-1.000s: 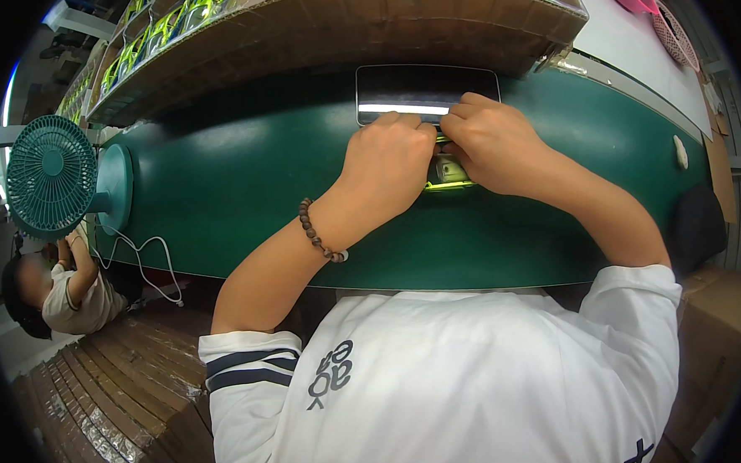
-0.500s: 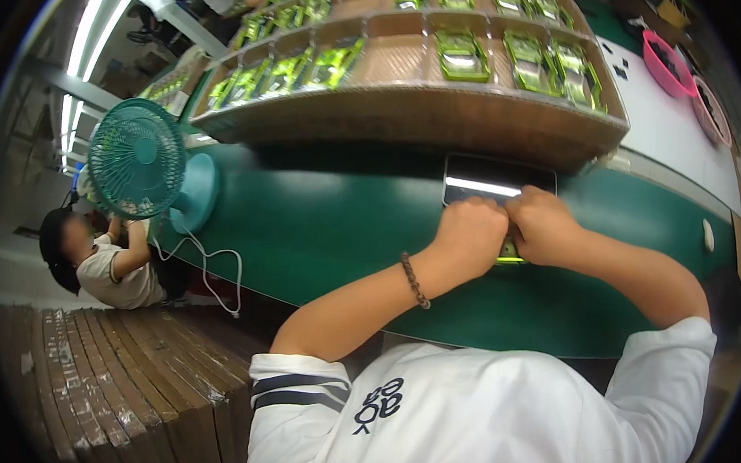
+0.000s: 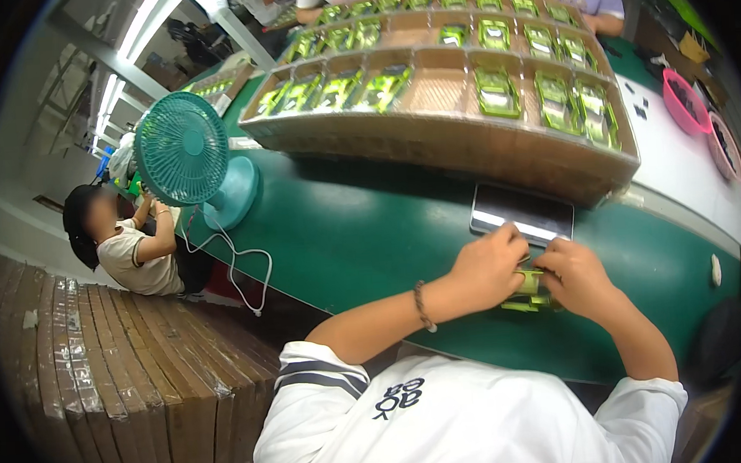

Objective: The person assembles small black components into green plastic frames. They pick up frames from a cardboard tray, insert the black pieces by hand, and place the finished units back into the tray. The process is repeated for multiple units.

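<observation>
Two hands meet on the green table (image 3: 362,232); the left hand (image 3: 488,269) and right hand (image 3: 576,278) pinch a small yellow-green packet (image 3: 528,286), mostly hidden between them; at twelve o'clock lies a dark scale (image 3: 520,211), its far edge tucked under the cardboard tray (image 3: 449,139).

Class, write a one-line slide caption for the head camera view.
Both hands, left hand and right hand, hold a small green packet over a green table.
</observation>
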A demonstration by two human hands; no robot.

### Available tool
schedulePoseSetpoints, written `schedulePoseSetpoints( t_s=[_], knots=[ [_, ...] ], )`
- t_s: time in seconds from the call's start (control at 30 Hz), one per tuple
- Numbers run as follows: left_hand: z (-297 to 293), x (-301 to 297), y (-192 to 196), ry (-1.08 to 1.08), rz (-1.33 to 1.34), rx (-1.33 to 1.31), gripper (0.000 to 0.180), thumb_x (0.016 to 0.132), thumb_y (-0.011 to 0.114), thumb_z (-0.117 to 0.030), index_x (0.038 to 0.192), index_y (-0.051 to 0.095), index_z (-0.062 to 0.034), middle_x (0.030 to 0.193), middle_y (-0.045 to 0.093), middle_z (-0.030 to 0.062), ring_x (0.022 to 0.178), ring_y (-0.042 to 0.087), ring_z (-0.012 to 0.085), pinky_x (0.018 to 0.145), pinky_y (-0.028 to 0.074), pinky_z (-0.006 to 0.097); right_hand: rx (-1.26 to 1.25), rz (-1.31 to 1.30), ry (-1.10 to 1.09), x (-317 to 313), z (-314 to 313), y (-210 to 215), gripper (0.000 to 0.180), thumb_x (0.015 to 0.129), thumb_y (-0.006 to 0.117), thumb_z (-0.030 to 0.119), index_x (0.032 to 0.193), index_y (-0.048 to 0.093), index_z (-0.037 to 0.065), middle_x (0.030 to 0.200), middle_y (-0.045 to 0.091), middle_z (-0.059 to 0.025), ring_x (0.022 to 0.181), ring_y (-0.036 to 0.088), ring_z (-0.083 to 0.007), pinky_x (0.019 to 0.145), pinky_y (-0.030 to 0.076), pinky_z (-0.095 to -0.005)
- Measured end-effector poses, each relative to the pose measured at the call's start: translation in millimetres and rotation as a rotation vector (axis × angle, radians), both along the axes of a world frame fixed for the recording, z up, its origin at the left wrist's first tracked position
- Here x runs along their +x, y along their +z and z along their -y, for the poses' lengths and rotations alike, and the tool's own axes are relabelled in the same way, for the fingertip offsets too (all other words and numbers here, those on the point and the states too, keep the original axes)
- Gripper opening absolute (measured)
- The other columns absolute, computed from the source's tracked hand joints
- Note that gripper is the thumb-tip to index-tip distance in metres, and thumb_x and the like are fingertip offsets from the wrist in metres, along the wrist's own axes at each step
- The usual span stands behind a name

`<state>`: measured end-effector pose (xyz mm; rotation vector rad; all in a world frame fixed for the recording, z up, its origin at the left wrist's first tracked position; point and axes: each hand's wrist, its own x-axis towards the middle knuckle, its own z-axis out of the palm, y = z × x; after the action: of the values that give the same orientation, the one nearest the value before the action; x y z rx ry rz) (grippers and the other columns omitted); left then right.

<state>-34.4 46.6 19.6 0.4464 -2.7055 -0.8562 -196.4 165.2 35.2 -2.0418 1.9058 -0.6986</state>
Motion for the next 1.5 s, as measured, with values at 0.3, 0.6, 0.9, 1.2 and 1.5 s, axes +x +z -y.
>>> schedulePoseSetpoints(
  t_s=[0.3, 0.6, 0.9, 1.2, 1.5],
  knots=[
    [12, 29, 4, -0.144, -0.021, 0.558, 0.024, 0.071, 0.074, -0.002, 0.092, 0.062, -0.0023, 0.130, 0.046, 0.0128, 0.097, 0.057, 0.0163, 0.079, 0.048, 0.027, -0.648, -0.318, 0.103, 1, 0, -48, 0.034, 0.064, 0.063, 0.010, 0.098, 0.066, 0.007, 0.083, 0.054, -0.0034, 0.072, 0.055, -0.0199, 0.064, 0.047, -0.0321],
    [-20, 28, -8, -0.093, -0.219, -0.172, 0.021, 0.059, 0.078, -0.004, 0.072, 0.061, -0.0039, 0.130, 0.050, 0.0157, 0.113, 0.054, 0.0331, 0.090, 0.044, 0.046, -0.578, -0.054, 0.121, 18, -45, -48, 0.033, 0.064, 0.073, 0.014, 0.095, 0.065, 0.007, 0.089, 0.061, -0.0069, 0.073, 0.057, -0.0224, 0.062, 0.046, -0.0333],
    [-17, 21, -31, -0.209, -0.241, -0.078, 0.021, 0.062, 0.076, -0.005, 0.079, 0.064, -0.0044, 0.134, 0.044, 0.0217, 0.116, 0.051, 0.0370, 0.090, 0.047, 0.041, -0.258, -0.053, 0.003, 32, -39, -61, 0.027, 0.064, 0.075, 0.016, 0.084, 0.062, 0.003, 0.070, 0.052, -0.0045, 0.060, 0.052, -0.0187, 0.049, 0.040, -0.0304],
    [-32, 22, -32, -0.156, -0.166, -0.331, 0.022, 0.066, 0.075, -0.012, 0.079, 0.061, -0.0001, 0.132, 0.048, 0.0203, 0.114, 0.051, 0.0395, 0.085, 0.049, 0.041, -0.250, -0.032, 0.007, 28, -41, -62, 0.021, 0.062, 0.073, 0.010, 0.079, 0.063, 0.002, 0.068, 0.050, -0.0044, 0.058, 0.050, -0.0185, 0.048, 0.040, -0.0301],
    [-43, 20, -46, -0.094, -0.209, -0.280, 0.017, 0.069, 0.071, -0.016, 0.072, 0.061, -0.0029, 0.123, 0.060, 0.0009, 0.112, 0.050, 0.0358, 0.084, 0.041, 0.042, -0.340, 0.021, 0.161, 20, -37, -72, 0.015, 0.057, 0.064, 0.005, 0.070, 0.058, 0.001, 0.066, 0.047, -0.0043, 0.054, 0.047, -0.0169, 0.043, 0.038, -0.0291]
  ],
)
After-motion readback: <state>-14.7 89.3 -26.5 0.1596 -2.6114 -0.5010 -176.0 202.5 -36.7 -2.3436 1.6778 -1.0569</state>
